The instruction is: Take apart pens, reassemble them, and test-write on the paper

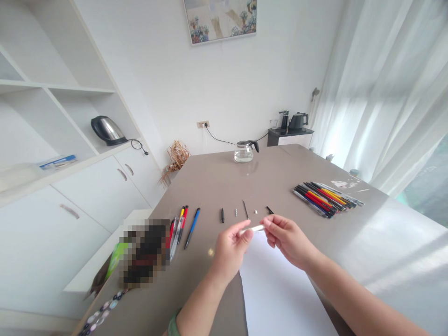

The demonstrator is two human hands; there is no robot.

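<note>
A slim white tube like a pen barrel (258, 227) spans the gap between my hands, above the top of a white paper sheet (276, 280). My left hand (231, 245) pinches its left end between thumb and fingers. At the other end, the fingertips of my right hand (285, 235) are closed on it. Pen parts lie in a row just beyond: a black grip-like sleeve (222, 215), a small spring-like piece (236, 213), a thin dark refill (245, 209), a tiny white cone (255, 212) and a short black piece (269, 210), partly close behind my right hand.
Left of my hands lie a blue pen (192, 228) and several other pens (179, 228), near a blurred-out dark patch (147, 254). A bundle of pens (325, 198) is at the right. Farther back stands a glass pot (243, 152). Shelves line the left wall.
</note>
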